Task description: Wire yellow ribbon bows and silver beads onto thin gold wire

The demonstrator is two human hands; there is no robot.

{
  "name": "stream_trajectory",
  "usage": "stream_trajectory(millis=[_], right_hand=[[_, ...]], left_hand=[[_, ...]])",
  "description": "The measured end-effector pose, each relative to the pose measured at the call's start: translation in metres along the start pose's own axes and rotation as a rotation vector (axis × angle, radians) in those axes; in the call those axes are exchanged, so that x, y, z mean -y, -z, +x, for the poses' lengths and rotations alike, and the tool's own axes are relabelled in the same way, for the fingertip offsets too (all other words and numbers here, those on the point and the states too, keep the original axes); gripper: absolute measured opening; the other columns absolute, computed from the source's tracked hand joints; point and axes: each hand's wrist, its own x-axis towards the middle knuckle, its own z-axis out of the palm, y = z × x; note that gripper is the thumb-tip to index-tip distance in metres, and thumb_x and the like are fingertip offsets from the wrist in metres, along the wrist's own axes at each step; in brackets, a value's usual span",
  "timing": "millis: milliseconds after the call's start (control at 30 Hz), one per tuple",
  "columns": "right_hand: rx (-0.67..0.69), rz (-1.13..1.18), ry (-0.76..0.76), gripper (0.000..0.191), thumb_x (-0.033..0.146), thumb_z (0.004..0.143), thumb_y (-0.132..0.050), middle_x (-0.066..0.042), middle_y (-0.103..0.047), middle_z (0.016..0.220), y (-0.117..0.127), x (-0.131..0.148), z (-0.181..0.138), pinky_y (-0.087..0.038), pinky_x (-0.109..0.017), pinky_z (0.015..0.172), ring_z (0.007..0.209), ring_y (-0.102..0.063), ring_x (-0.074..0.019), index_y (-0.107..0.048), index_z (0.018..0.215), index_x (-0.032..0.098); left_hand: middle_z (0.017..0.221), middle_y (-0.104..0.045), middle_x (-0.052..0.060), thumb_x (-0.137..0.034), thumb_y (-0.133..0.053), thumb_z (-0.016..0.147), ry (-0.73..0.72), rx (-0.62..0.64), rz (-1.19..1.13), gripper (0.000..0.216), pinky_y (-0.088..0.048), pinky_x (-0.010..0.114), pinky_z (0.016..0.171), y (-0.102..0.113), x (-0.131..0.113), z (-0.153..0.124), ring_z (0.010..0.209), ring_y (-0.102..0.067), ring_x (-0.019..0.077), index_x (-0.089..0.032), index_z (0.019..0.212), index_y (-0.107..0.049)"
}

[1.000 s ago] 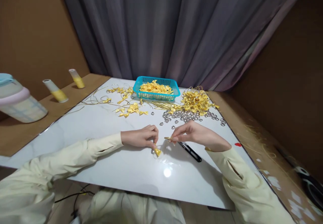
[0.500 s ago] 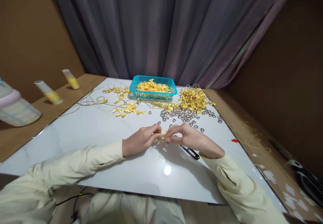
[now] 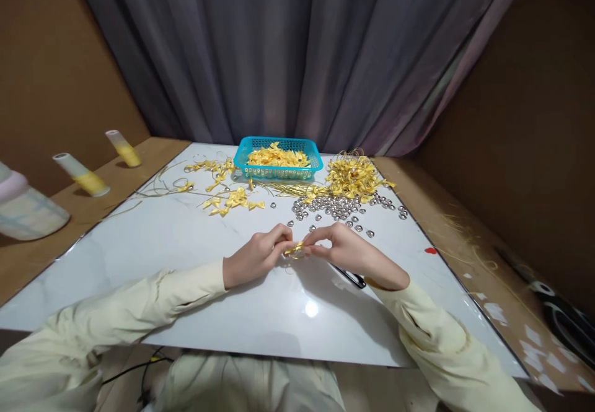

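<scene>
Between my two hands, above the white tabletop (image 3: 223,319), is a small yellow ribbon bow (image 3: 294,249), partly covered by fingers. My left hand (image 3: 260,254) pinches its left side with thumb and forefinger. My right hand (image 3: 341,248) pinches its right side from above. A shiny bit shows under the bow, too small to make out. A black-handled tool (image 3: 349,276) lies on the table, partly under my right hand. Beyond the hands are scattered silver rings (image 3: 341,207), and a loose group of yellow bows (image 3: 236,198) lies to their left.
A turquoise basket (image 3: 279,175) of yellow bows stands at the back. Right of it is a heap of bows with gold cords (image 3: 353,176). Two yellow thread spools (image 3: 88,179) and a plaid cup (image 3: 32,210) stand at the left. Black scissors (image 3: 564,322) and paper scraps lie at the right.
The view has shifted slightly. Both hands stay together at the bow, and more of the bow shows between the fingertips now.
</scene>
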Motion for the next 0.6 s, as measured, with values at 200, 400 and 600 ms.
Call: stream_trajectory(millis=[200,400,600], right_hand=[[-0.030,-0.022,0.020,0.022,0.017,0.076,-0.052,-0.005,-0.072,0.082,-0.0036,-0.0016,0.0023,-0.043,-0.025,0.073,0.074,-0.062,-0.0172,-0.073,0.083,0.015],[-0.053,-0.040,-0.021,0.023,0.013,0.076,-0.052,-0.007,-0.072,0.085,-0.0058,0.0015,0.0029,-0.044,-0.025,0.072,0.076,-0.063,-0.0178,-0.073,0.084,0.013],[-0.065,-0.066,-0.044,0.024,0.011,0.076,-0.051,-0.007,-0.072,0.084,-0.0064,0.0024,0.0023,-0.044,-0.025,0.071,0.076,-0.064,-0.0180,-0.073,0.085,0.013]], left_hand=[[0.080,-0.064,0.001,-0.032,-0.035,0.092,0.048,0.021,-0.052,0.017,-0.043,0.022,0.066,0.0000,-0.0039,0.0014,0.071,-0.059,0.0128,-0.019,0.094,-0.047],[0.083,-0.063,0.002,-0.034,-0.043,0.089,-0.032,0.017,0.007,0.018,-0.044,0.022,0.068,-0.0045,-0.0029,0.0001,0.073,-0.059,0.0130,-0.019,0.098,-0.048],[0.082,-0.062,0.003,-0.027,-0.043,0.089,-0.095,-0.008,0.049,0.014,-0.046,0.021,0.066,-0.0063,-0.0037,0.0002,0.072,-0.059,0.0121,-0.017,0.097,-0.050]])
